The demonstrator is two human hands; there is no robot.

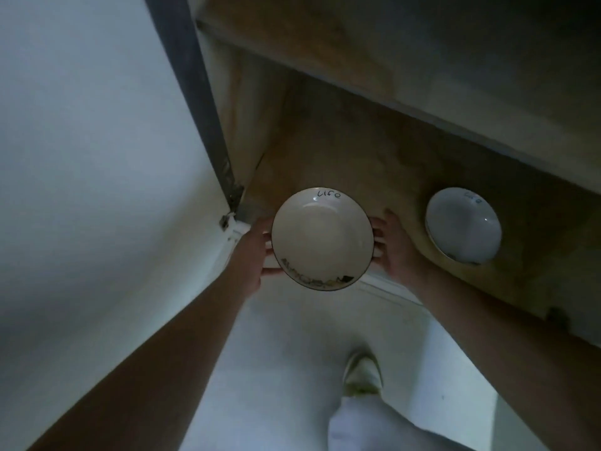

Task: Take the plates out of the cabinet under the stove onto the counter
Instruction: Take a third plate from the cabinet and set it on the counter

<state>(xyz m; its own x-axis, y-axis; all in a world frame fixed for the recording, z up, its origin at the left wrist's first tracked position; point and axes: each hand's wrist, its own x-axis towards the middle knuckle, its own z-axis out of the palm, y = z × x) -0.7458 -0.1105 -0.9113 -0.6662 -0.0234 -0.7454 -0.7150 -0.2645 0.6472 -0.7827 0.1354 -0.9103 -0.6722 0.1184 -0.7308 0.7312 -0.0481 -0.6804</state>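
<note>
A deep white plate [322, 237] with a dark rim and the word "Life" on its far edge is held between both hands at the front edge of the cabinet floor [351, 151]. My left hand [252, 252] grips its left rim, fingers curled underneath. My right hand [395, 247] grips its right rim the same way. A second plate [463, 226] of the same kind lies further right on the cabinet's wooden floor, in shadow.
The open white cabinet door [97, 157] stands at the left, its dark edge and hinge [227, 219] close to my left hand. A shelf [390, 60] overhangs the plates above. My leg and shoe [362, 372] are on the pale floor below.
</note>
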